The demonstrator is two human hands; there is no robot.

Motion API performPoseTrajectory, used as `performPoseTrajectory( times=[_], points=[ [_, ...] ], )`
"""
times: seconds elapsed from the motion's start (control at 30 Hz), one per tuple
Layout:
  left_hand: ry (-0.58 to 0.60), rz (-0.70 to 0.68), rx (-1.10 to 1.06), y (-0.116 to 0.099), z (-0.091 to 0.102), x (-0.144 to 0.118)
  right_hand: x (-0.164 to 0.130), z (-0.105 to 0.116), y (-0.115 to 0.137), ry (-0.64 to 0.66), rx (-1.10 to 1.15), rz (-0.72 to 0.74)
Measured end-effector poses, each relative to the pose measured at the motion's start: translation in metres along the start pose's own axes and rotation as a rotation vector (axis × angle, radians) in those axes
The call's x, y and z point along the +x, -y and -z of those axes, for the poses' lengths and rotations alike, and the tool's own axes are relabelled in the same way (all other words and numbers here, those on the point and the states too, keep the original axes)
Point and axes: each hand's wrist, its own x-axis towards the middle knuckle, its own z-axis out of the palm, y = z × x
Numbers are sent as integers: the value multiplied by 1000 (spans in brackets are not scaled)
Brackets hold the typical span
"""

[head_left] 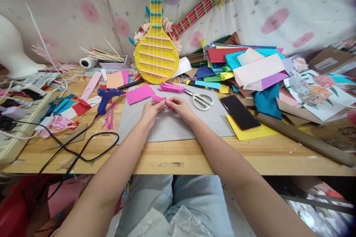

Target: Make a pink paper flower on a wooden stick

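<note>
A small pink paper piece (159, 98) is pinched between the fingertips of the left hand (150, 111) and the right hand (179, 106), held just above the grey cutting mat (172, 126) on the worktop (194, 155). It looks partly folded, the shaping unfinished. Just beyond the hands lie a flat pink sheet (138, 93) and a stack of folded pink pieces (171, 87), seemingly done already. Scissors (200, 100) rest beside the right hand, a glue gun (107, 98) left of the left hand.

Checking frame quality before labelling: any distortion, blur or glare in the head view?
Head view: wide-angle bend curves the table edge; corners smear; centre sharp on both hands, left hand and right hand, pinching the pink paper strip; lighting even, shadows soft; phone screen dark, no glare.
</note>
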Motion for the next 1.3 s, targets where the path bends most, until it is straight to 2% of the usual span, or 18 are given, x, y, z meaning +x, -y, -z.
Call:
performPoseTrajectory(
  times=[0.2,0.43,0.7,0.83,1.0,1.3],
  points=[
    [10,15,-7,-1,1,0,1,0,1,-58,-27,-43],
    [-44,46,-54,-6,2,1,4,6,2,-8,110,-165],
    [-37,35,-91,-6,4,1,3,12,2,25,114,-216],
    [-45,50,-115,-6,6,1,1,13,4,27,100,-189],
    [-54,65,-121,-8,5,0,-1,11,4,99,100,-164],
    [35,34,-26,-2,1,-4,0,6,1,62,18,-54]
  ],
)
